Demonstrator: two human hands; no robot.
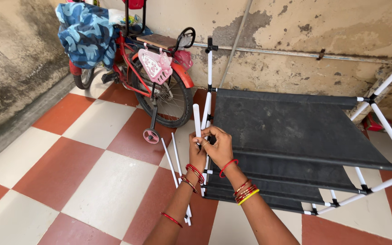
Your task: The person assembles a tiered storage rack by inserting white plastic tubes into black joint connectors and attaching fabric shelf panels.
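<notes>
Both forearms enter from the bottom edge, elbows cut off. The left hand [197, 149] is clenched around an upright white tube [197, 119]; the tube's lower end is hidden behind the hands. The right hand [220, 147] pinches at the same spot, just beside the left; what its fingers [208, 133] grip is too small to make out. Loose white rods [174, 163] lie on the checked floor [100, 181] at 7 o'clock of the hands. A black fabric shelf rack [291, 131] extends toward 3 o'clock, its right end cut off. A red child's bicycle [159, 81] stands at 11 o'clock, its front covered by a blue cloth [85, 34].
</notes>
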